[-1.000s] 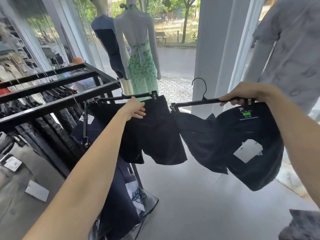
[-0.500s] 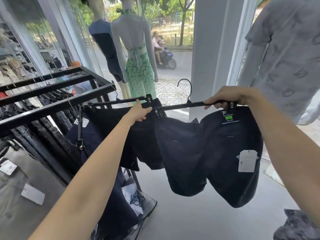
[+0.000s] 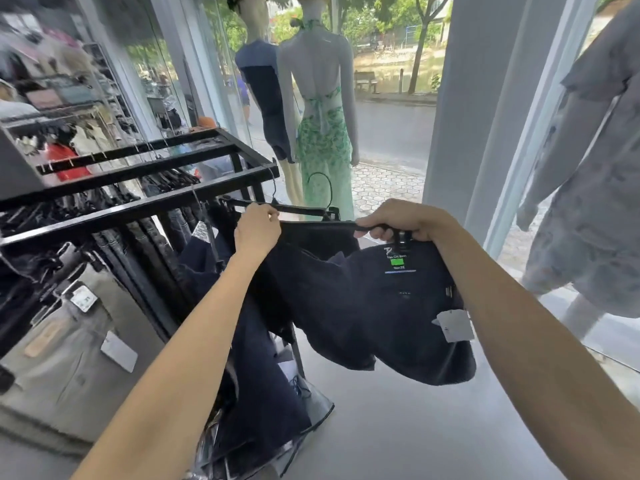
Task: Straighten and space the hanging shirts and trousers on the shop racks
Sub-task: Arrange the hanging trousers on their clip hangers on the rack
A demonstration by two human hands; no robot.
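Note:
My right hand (image 3: 401, 221) grips the bar of a black clip hanger (image 3: 323, 221) that carries dark navy shorts (image 3: 381, 306) with a white price tag. The shorts hang off the end of the black metal rack (image 3: 138, 206), close to it. My left hand (image 3: 258, 228) holds the waist of another dark pair of shorts (image 3: 263, 271) hanging from a second hanger (image 3: 298, 209) at the rack's end. The two pairs overlap. Dark jeans and trousers (image 3: 138, 244) hang in a row along the rack.
Grey trousers (image 3: 65, 348) with tags hang at the lower left. Two mannequins (image 3: 322, 109) stand at the glass shopfront behind the rack. A white pillar (image 3: 485, 116) and a mannequin in a pale shirt (image 3: 595, 185) stand on the right. Grey floor lies below.
My right hand has carried the hanger with the navy shorts leftward up to the rack's end, so the two pairs now overlap. My left hand stays on the other shorts.

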